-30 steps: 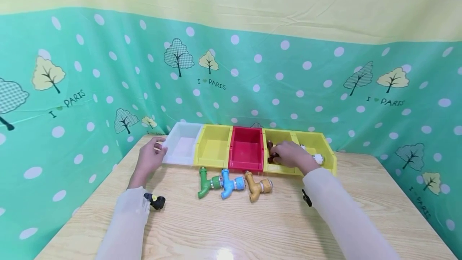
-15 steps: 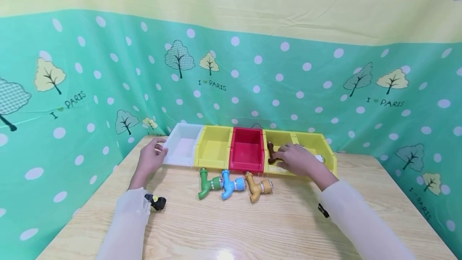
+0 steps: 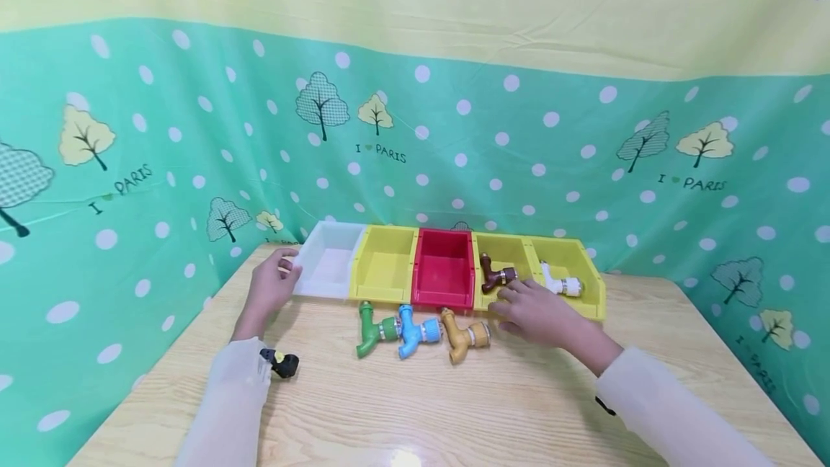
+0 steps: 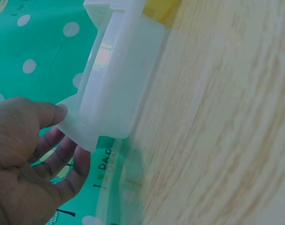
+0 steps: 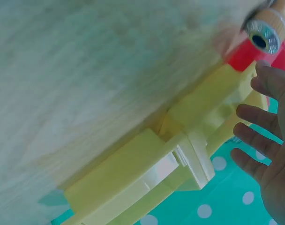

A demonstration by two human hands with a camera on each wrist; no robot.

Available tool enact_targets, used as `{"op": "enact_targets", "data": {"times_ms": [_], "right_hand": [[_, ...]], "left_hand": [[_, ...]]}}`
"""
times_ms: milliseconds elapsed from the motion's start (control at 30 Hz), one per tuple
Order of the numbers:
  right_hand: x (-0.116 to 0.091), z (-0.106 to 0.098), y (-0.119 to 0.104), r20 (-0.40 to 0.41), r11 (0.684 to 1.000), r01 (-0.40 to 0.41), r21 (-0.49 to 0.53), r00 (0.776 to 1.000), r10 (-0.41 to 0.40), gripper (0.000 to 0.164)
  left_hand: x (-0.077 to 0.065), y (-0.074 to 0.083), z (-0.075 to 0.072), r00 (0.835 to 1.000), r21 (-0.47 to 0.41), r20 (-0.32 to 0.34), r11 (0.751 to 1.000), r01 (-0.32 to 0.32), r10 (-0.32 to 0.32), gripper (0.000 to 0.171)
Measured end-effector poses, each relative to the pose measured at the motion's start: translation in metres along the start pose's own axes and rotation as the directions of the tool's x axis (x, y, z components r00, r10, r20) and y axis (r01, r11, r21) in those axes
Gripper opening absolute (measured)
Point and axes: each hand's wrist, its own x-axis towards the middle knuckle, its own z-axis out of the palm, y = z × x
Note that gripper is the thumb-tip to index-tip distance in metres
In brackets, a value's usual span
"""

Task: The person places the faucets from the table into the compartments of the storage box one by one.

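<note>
My left hand (image 3: 274, 283) holds the left side wall of a translucent white bin (image 4: 119, 70), thumb on the near face and fingers behind it. My right hand (image 3: 534, 314) hovers at the front lip of a yellow bin, its fingers spread and holding nothing, as the right wrist view (image 5: 269, 126) shows. Inside that bin lies a dark brown tap (image 3: 494, 276). A white tap (image 3: 556, 283) lies in the rightmost yellow bin (image 3: 591, 301). To the left of my right hand, on the table, lie an ochre tap (image 3: 459, 337), a blue tap (image 3: 411, 334) and a green tap (image 3: 369, 330).
Several bins stand joined in a row along the back of the wooden table (image 3: 389, 409). Between the white bin and the brown tap's bin are a yellow bin (image 3: 384, 272) and a red bin (image 3: 444, 269) without contents. A patterned curtain (image 3: 415, 150) hangs close behind the row.
My right hand has let go of the brown tap and drawn back out of its bin, toward the front. The tap stays in the bin. My left hand has not moved.
</note>
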Motion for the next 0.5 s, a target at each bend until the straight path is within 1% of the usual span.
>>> {"op": "enact_targets", "data": {"times_ms": [67, 200, 267, 400, 500], "right_hand": [[-0.002, -0.002, -0.005, 0.004, 1.000, 0.004, -0.001, 1.000, -0.004, 0.034], [-0.003, -0.006, -0.016, 0.009, 1.000, 0.008, 0.016, 1.000, -0.008, 0.048], [-0.003, -0.008, -0.020, 0.011, 1.000, 0.019, 0.016, 1.000, -0.019, 0.053], [-0.001, -0.009, -0.026, 0.010, 0.999, 0.044, 0.005, 0.999, -0.044, 0.054], [0.000, -0.007, -0.029, 0.003, 0.998, 0.056, 0.016, 0.998, -0.056, 0.054]], "left_hand": [[0.000, 0.000, -0.001, 1.000, 0.005, -0.006, 1.000, -0.013, 0.013, 0.037], [0.001, -0.001, -0.001, 1.000, 0.006, -0.005, 1.000, -0.018, 0.018, 0.037], [0.001, -0.001, -0.001, 1.000, 0.006, -0.006, 1.000, -0.020, 0.020, 0.037], [0.000, -0.001, -0.001, 1.000, 0.000, -0.006, 1.000, -0.022, 0.022, 0.037], [0.000, -0.002, 0.000, 1.000, 0.000, -0.005, 1.000, -0.019, 0.019, 0.037]]}}
